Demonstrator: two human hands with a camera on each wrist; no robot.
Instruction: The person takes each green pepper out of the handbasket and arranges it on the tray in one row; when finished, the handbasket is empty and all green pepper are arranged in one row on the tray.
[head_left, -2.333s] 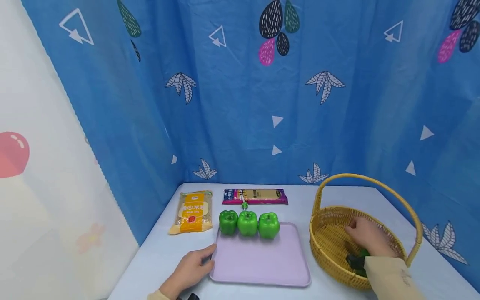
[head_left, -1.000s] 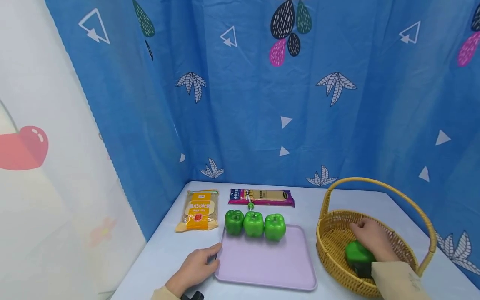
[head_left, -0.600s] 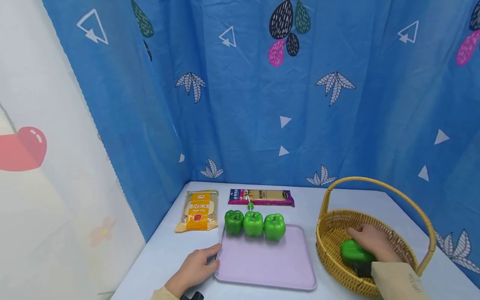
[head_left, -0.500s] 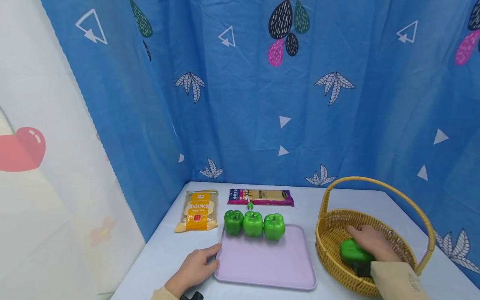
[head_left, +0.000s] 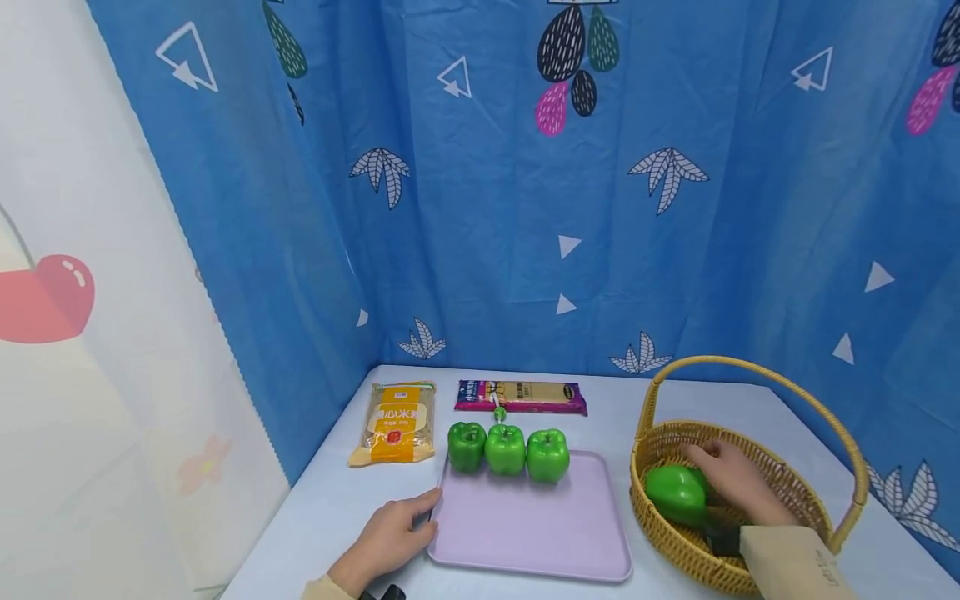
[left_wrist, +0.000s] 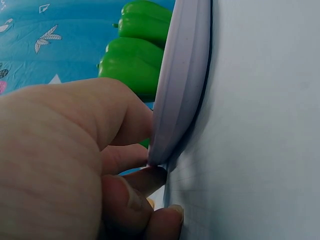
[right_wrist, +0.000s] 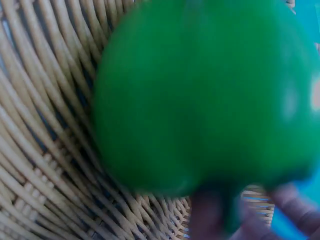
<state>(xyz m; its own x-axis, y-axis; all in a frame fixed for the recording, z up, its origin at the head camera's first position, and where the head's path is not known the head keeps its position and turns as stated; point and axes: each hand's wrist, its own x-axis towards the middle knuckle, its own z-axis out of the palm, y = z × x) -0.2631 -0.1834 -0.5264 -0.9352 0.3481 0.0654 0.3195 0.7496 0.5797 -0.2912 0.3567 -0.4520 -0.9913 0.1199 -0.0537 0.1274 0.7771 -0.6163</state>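
Observation:
Inside a wicker basket (head_left: 652, 546) at the right, my right hand (head_left: 735, 479) pinches a green bell pepper (head_left: 677, 495) near its stem. In the right wrist view the bell pepper (right_wrist: 200, 100) fills most of the picture, blurred, with fingers (right_wrist: 300, 212) at its stem end. My left hand (head_left: 390, 537) rests on the table at the left edge of a lilac tray (head_left: 528, 529). Its relaxed fingertips touch the tray's rim in the left wrist view. Three green bell peppers (head_left: 506, 450) stand in a row along the tray's far edge.
A bag of grain (head_left: 393, 423) lies at the back left of the table. Behind the peppers lies a long purple packet (head_left: 521, 397), with a small green-headed item (head_left: 500, 412) before it. The basket's tall handle (head_left: 750, 367) arches over my right hand. A blue curtain (head_left: 487, 208) hangs behind.
The bell pepper in the basket has come out from under my right wrist and shifted left. My right hand has moved slightly left. My left hand and the tray keep their places.

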